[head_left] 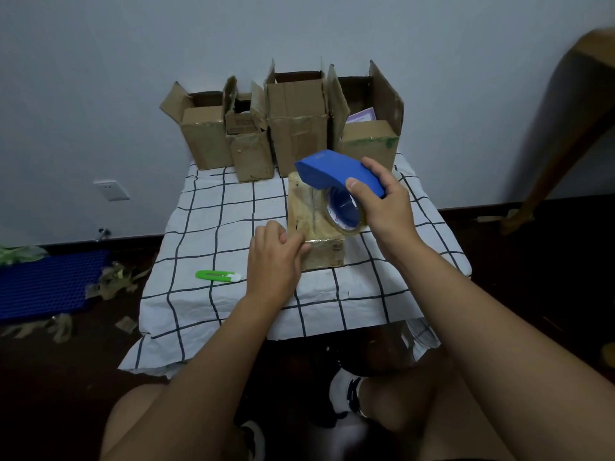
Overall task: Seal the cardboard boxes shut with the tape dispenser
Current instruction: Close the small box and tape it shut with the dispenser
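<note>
The bench is covered by a white cloth with a dark grid. Four open cardboard boxes are lined up along its far edge. A closed small box is set near the middle, and a green utility knife is laid left of it.

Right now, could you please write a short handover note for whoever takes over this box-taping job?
Right hand grips the blue tape dispenser above the small box.
Left hand rests on that box's near left edge, fingers curled.
Small box: flaps closed, glossy tape on top; whether it is fully sealed is unclear.
Left: four open boxes along the wall.
Green utility knife lies on the checked cloth.
</note>
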Available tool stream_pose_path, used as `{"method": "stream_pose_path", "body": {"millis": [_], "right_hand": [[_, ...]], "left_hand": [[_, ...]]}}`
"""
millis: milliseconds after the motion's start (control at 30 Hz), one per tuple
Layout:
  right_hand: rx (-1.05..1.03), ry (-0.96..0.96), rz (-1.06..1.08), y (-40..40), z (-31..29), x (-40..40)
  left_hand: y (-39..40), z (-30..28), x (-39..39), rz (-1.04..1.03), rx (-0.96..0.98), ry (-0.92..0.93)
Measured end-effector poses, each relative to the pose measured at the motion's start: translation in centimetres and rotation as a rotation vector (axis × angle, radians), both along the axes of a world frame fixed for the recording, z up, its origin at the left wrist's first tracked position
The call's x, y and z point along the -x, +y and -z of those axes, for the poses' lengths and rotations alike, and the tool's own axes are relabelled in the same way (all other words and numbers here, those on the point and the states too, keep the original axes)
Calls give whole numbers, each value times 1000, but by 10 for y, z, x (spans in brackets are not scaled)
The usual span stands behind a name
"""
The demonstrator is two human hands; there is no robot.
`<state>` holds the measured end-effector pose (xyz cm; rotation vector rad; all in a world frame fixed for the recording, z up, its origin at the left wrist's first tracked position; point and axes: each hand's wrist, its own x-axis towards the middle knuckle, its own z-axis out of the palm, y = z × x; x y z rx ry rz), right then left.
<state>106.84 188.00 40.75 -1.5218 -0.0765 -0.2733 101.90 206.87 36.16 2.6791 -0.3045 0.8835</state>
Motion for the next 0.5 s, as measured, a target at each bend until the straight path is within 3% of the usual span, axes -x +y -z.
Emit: {"method": "stream_pose_path", "body": {"millis": [267,500], "right_hand": [[-9,10,-20,-1,-1,1],[-3,5,-7,-1,0,1]], "left_hand": [[-8,9,-3,180,-86,-77],[-19,5,-8,181,-75,-61]]}}
